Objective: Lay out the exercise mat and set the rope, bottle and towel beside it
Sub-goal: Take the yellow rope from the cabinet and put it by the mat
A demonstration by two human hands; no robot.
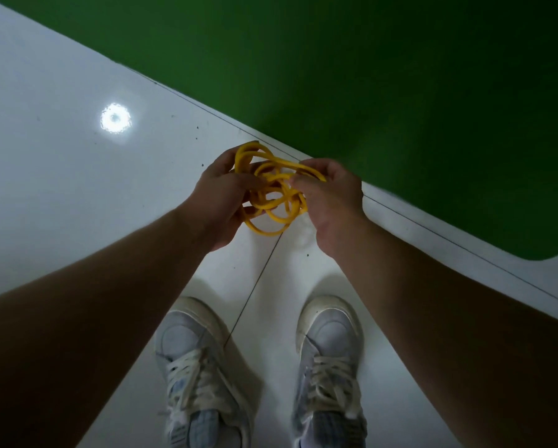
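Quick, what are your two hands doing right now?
Left hand: fingers curled round the tangled yellow rope, gripping it.
Right hand: pinching the same rope at its other side.

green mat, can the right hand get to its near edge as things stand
Probably yes: nothing lies between the right hand and the near edge of the green mat. But both it and the left hand grip the tangled yellow rope, so it would reach rope in hand.
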